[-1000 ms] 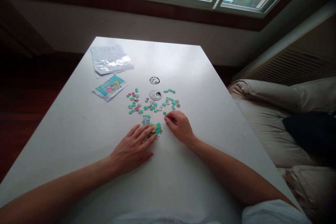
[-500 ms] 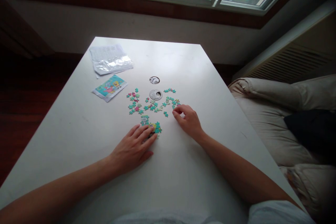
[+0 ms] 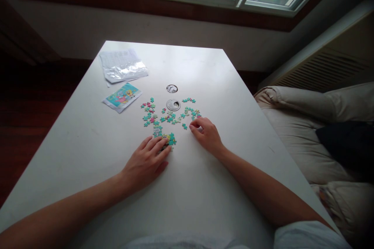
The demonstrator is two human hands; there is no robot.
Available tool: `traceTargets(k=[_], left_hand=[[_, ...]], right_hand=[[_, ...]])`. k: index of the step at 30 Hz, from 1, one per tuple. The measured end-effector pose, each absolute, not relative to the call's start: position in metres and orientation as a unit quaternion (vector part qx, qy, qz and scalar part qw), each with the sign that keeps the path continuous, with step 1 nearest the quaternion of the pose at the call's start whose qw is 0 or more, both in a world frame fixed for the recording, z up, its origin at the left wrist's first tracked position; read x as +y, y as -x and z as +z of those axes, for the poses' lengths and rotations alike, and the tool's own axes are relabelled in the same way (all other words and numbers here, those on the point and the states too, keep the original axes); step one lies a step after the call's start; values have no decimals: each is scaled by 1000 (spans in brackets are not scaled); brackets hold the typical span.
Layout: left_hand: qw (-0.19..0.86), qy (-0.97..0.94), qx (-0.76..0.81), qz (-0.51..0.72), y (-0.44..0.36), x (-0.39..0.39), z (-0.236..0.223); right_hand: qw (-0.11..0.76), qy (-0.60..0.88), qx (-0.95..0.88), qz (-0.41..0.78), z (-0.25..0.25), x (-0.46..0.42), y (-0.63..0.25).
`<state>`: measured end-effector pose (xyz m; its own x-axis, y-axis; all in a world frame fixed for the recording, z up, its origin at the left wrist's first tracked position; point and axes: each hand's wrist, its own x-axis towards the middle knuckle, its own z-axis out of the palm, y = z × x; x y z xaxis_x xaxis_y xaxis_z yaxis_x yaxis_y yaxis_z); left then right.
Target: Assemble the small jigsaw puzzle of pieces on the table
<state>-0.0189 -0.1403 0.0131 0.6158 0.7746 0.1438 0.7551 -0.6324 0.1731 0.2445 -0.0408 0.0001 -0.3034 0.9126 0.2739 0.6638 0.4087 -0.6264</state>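
My left hand (image 3: 147, 158) lies flat, fingers spread, on a partly joined jigsaw puzzle (image 3: 157, 131). Its fingertips cover the lower part of the joined pieces; a pale cartoon face and a yellow one show beyond them. On the right, my right hand (image 3: 207, 134) rests with thumb and index finger pinched together. Whatever is between those fingertips is too small to make out. Just left of them sits a single teal puzzle piece (image 3: 184, 126). Loose puzzle pieces (image 3: 172, 118) in teal, pale green and pink spread across the table beyond both hands.
On the white table (image 3: 233, 186), a cartoon picture card (image 3: 122, 97) lies left of the loose pieces. Behind it are papers in a clear plastic sleeve (image 3: 124, 66). Two round table inserts (image 3: 173, 104) sit mid-table. A beige sofa (image 3: 295, 136) stands along the right side.
My left hand has slid the joined puzzle section slightly left and away from me. My right hand has shifted a little left, still pinched.
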Motion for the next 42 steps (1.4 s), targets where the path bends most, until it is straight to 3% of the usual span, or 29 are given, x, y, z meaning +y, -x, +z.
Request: traceTargets(k=[25, 33, 38, 42], left_hand=[[55, -892, 434, 118, 19, -140, 12], [130, -889, 397, 187, 24, -133, 12], [146, -825, 480, 259, 41, -111, 10], [157, -832, 474, 242, 48, -104, 7]], right_hand=[[286, 498, -790, 214, -4, -45, -240], [286, 492, -794, 213, -4, -46, -240], [286, 490, -794, 220, -4, -46, -240], [284, 488, -796, 220, -4, -45, -240]])
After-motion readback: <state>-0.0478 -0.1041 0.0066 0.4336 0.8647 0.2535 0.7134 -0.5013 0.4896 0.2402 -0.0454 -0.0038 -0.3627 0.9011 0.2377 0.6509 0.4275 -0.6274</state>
